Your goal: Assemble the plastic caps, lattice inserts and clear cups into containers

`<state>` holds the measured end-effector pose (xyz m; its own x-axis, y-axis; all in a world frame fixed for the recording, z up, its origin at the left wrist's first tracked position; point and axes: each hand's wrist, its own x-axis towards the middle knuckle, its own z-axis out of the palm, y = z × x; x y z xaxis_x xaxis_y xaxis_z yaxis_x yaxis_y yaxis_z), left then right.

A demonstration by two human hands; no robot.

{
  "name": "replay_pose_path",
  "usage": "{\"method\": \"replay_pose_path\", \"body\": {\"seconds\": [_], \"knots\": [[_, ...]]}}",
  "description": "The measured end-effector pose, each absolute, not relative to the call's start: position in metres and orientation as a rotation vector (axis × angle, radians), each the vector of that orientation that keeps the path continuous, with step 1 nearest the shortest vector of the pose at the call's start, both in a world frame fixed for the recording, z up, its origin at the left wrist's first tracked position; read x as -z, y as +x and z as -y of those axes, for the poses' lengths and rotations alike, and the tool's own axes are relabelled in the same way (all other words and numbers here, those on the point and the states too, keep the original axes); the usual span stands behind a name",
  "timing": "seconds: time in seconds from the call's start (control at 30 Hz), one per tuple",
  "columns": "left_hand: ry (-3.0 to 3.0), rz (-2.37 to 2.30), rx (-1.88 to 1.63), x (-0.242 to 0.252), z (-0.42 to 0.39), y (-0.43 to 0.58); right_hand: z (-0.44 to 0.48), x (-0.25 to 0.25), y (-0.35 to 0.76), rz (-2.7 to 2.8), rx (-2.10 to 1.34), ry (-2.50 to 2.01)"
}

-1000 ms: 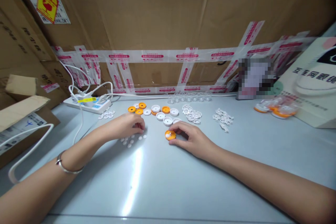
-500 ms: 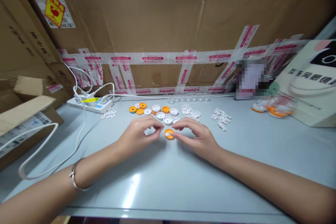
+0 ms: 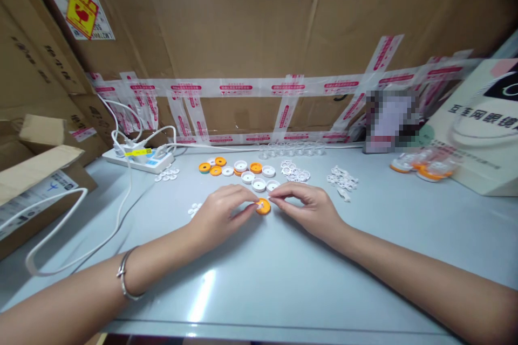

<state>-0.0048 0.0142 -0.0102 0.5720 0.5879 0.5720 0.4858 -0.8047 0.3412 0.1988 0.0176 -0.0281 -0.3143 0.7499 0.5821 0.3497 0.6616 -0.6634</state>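
A round orange plastic cup (image 3: 264,207) lies on the table between my hands, with small white plastic parts standing inside it. My left hand (image 3: 226,210) reaches over its left edge, thumb and forefinger closed on a small white part (image 3: 260,205) there. To the right, my right hand (image 3: 309,207) hovers beside the cup with thumb and forefinger pinched together. A tiny whitish bit shows at those fingertips, too small to name. Just behind the hands stand white round cups (image 3: 258,185) and orange ones (image 3: 256,167).
White gear-like pieces (image 3: 295,171) and a pile of small white parts (image 3: 342,180) lie back right. Small white discs (image 3: 195,209) sit left of my left hand. A power strip (image 3: 140,159) with cables, clear domes (image 3: 291,150), orange-based assemblies (image 3: 424,167) and cardboard boxes (image 3: 243,21) surround the table.
My left hand has moved right onto the white part in the orange cup. My right fingers have drawn back from the cup into a pinch. White discs now show beside the left hand.
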Motion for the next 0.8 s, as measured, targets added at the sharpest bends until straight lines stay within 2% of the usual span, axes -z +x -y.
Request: {"method": "replay_pose_path", "body": {"seconds": [0.1, 0.37, 0.8], "knots": [[2.844, -0.942, -0.906, 0.019, -0.023, -0.011, -0.026, 0.032, 0.205, 2.024, -0.443, -0.872], [2.846, -0.953, -0.71, 0.029, -0.026, -0.011, -0.029, 0.039, 0.205, 2.263, -0.342, -0.817], [2.876, -0.94, -0.683, 0.027, -0.026, -0.011, -0.029, 0.038, 0.207, 2.415, -0.168, -0.773]]}}
